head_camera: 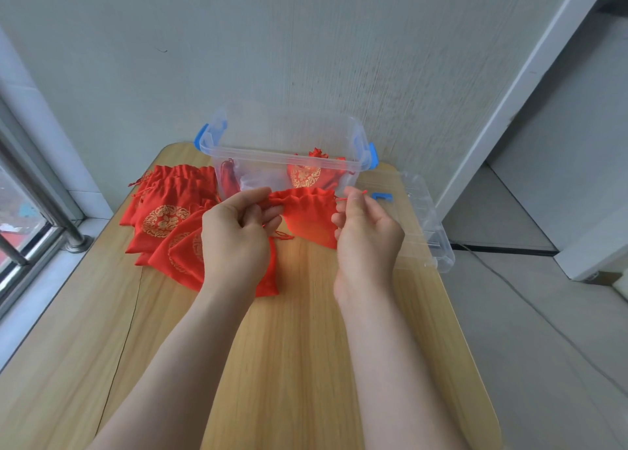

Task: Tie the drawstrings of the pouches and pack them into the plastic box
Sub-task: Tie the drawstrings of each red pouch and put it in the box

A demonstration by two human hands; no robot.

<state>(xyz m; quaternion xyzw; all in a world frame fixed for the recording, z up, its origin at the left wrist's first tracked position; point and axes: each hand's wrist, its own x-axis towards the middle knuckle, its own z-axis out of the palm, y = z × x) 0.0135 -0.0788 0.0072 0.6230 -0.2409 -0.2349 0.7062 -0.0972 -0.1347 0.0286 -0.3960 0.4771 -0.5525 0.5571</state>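
pouch pile [159, 220] partly behind left hand [238, 232]

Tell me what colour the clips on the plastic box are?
The clips are blue, clearest in the head view.

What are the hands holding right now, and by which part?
A red pouch: the left hand pinches the left end of its gathered mouth, and the right hand pinches the drawstring at its right side.

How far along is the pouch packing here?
Early. Done: one cinched pouch sits in the plastic box, with another red item beside it. In hand: the left hand and right hand pinch the drawstrings of a gathered pouch. Left: a pile of pouches waits on the table; the lid lies off.
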